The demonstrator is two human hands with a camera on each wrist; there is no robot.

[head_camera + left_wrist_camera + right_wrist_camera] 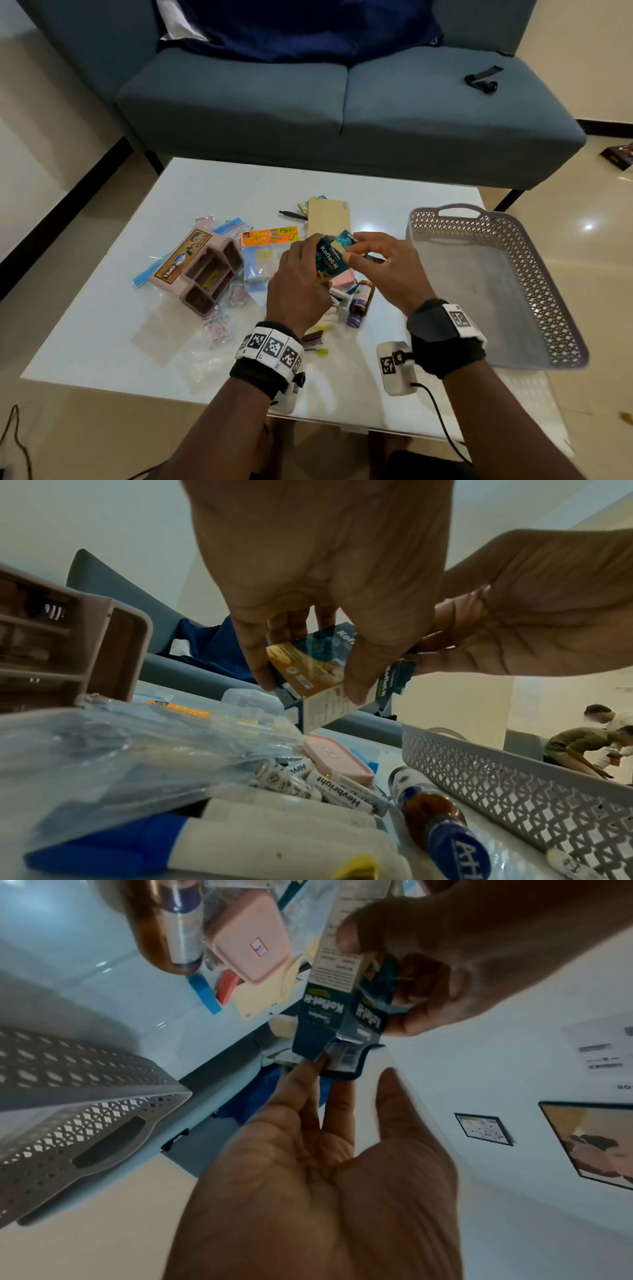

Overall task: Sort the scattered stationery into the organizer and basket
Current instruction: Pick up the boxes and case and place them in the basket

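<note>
My left hand (305, 263) grips a blue Koflet-H carton (329, 261) above the middle of the white table (102, 325). My right hand (359, 251) pinches the open flap at the carton's top end. In the left wrist view the thumb and fingers wrap the carton (318, 680). The right wrist view shows the carton (325, 1007) with its flap on my fingers. The pink-brown organizer (205, 270) lies on its side at the left. At the right stands the grey lattice basket (561, 308).
Under my hands lie a pink case (342, 279), a brown bottle (361, 298) and white markers (308, 804). A clip pack (269, 236), an envelope (327, 219), a black pen (291, 214) and plastic bags (219, 325) lie around. A blue sofa (308, 120) stands behind the table.
</note>
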